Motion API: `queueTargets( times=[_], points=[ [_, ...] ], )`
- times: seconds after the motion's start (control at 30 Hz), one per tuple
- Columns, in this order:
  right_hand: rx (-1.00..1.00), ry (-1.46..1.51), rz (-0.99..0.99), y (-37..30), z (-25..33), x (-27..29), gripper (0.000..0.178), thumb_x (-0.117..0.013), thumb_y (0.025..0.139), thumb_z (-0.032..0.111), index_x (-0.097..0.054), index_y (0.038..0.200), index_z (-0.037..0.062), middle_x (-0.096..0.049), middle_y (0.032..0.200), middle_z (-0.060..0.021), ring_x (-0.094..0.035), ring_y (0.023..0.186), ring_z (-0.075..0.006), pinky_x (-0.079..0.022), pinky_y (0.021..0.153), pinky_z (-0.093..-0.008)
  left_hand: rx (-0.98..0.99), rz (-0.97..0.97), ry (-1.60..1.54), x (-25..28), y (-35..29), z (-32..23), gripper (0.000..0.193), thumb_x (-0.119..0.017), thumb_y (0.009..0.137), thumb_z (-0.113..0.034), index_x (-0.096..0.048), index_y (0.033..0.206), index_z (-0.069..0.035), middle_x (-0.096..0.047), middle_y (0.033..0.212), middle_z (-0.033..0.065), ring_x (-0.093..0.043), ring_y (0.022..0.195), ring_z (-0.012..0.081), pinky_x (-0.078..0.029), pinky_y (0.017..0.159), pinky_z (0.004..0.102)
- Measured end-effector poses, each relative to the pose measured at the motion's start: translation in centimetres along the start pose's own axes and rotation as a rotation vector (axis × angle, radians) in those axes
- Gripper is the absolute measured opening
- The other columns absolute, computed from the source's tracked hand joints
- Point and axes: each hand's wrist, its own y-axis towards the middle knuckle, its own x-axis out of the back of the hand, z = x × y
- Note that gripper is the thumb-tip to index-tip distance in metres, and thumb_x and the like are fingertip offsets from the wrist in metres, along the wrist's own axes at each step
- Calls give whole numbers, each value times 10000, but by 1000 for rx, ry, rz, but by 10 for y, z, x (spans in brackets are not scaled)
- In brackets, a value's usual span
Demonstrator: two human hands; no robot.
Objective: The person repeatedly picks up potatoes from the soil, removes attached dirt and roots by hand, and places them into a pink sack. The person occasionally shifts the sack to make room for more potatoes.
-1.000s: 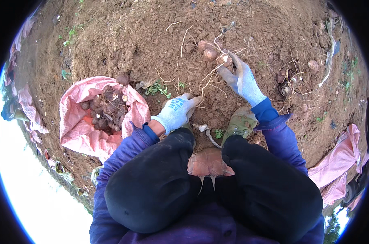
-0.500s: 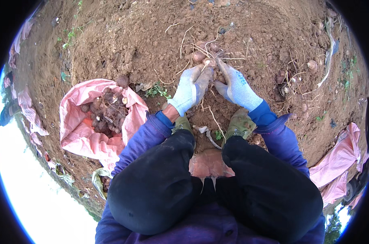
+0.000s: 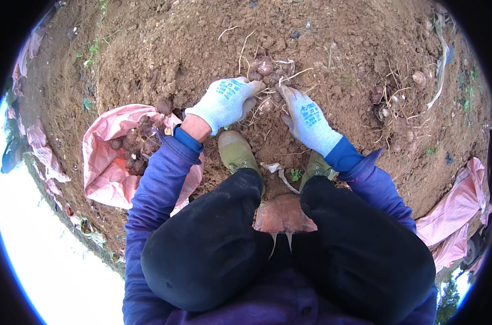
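A clump of round brown taro-like tubers [image 3: 264, 66] with stringy pale roots lies on the soil ahead of my feet. My left hand [image 3: 224, 102], in a pale blue-white glove, is at the clump's left side with its fingers curled in. What those fingers pinch, if anything, is hidden. On the other side, my right hand [image 3: 309, 118], gloved alike, has its fingers stretched along the roots and its thumb apart. Between the two hands a smaller tuber [image 3: 266, 106] shows on the ground.
To the left stands an open pink woven sack [image 3: 107, 181] with several dirty tubers [image 3: 133, 151] inside. More tubers and roots [image 3: 384, 103] lie at the right. Pink sacking [image 3: 446, 222] is at the far right. My green shoes [image 3: 236, 151] are just below the hands.
My hands, close together over the clump before, have parted. The left hand has moved left and turned its back up; the right stays near the clump. Tubers and roots there have shifted.
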Motion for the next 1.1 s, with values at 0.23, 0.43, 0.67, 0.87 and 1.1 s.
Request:
queueTargets(
  times=[0.23, 0.43, 0.67, 0.87, 1.1],
  points=[
    [12, 27, 18, 0, -2, 4, 782, -750, 925, 114, -393, 1611, -2, -545, 1520, -251, -529, 1404, -445, -411, 1213, -515, 40, 106, -170, -3, 10, 4, 351, -702, 981, -272, -651, 1253, -56, -748, 1026, 223, -718, 1017, 463, -560, 839, 548],
    [9, -100, 55, -2, 4, 3, 739, -767, 939, 200, -436, 1574, 17, -588, 1472, -234, -571, 1352, -431, -470, 1135, -512, 62, 270, 61, -15, 15, -3, 229, -701, 975, -239, -676, 1101, -50, -739, 972, 236, -720, 956, 458, -563, 819, 538],
    [67, 59, -152, 6, 3, 12, 597, -731, 969, 164, -521, 1500, -11, -700, 1159, -232, -700, 1064, -415, -556, 988, -481, -42, 458, -457, -33, -41, -49, 215, -742, 961, -178, -711, 1112, -29, -710, 937, 182, -705, 918, 380, -559, 819, 446],
    [-453, 1305, -95, 6, -20, 77, 338, -685, 979, 144, -671, 1263, -40, -702, 933, -82, -669, 766, -187, -543, 647, -302, 206, -315, -318, 0, -52, 5, 879, -867, 905, -343, -452, 1632, -75, -555, 1577, 192, -518, 1477, 350, -434, 1206, 465],
    [-300, 1820, 191, -13, -14, 77, 497, -638, 1026, 351, -637, 1353, -24, -747, 1187, -191, -765, 893, -297, -646, 673, -357, 145, 101, -1447, 26, 3, 6, 1022, -877, 818, -437, -439, 1629, 6, -684, 1397, 124, -688, 1190, 185, -559, 1015, 346]
  ],
)
